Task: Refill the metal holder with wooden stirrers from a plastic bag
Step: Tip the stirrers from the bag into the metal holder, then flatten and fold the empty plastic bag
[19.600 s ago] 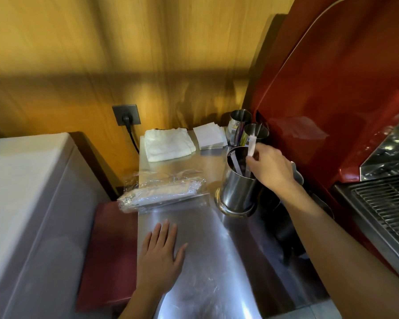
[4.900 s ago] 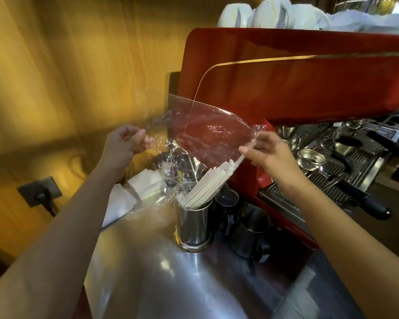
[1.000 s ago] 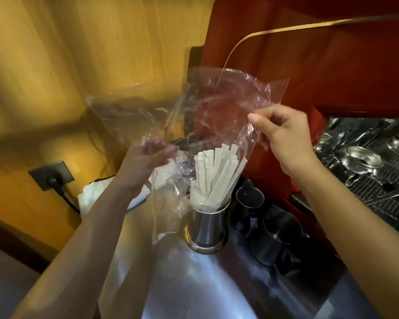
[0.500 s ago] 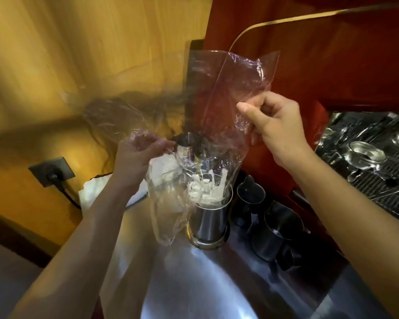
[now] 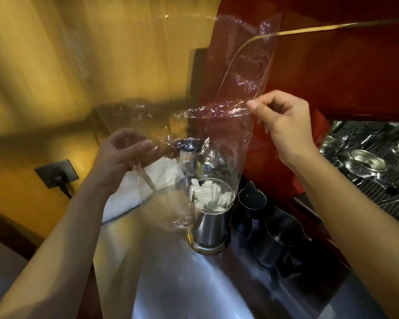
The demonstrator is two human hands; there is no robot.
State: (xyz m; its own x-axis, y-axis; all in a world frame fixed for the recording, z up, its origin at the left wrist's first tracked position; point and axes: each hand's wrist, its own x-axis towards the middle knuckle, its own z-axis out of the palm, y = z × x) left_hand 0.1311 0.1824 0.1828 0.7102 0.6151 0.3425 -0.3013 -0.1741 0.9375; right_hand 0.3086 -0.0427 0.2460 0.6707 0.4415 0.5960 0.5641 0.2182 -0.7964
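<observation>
A round metal holder (image 5: 209, 229) stands on the steel counter (image 5: 171, 284), filled with paper-wrapped wooden stirrers (image 5: 209, 196) whose tops sit at its rim. Above it hangs a clear plastic bag (image 5: 237, 93), which looks empty and crumpled, its lower end draping around the holder's mouth. My left hand (image 5: 120, 155) pinches the bag's left side, left of the holder. My right hand (image 5: 283, 120) pinches the bag's right edge, higher up and to the right.
Two dark metal pitchers (image 5: 279, 242) stand right of the holder. A red espresso machine (image 5: 343, 65) rises behind, with its drip tray and portafilters (image 5: 366, 162) at right. Folded white cloths (image 5: 148, 183) lie at the back left. A wall socket (image 5: 57, 177) sits on the wooden wall.
The stirrers have dropped fully into the holder. Both hands have lifted the emptied bag higher and spread it apart.
</observation>
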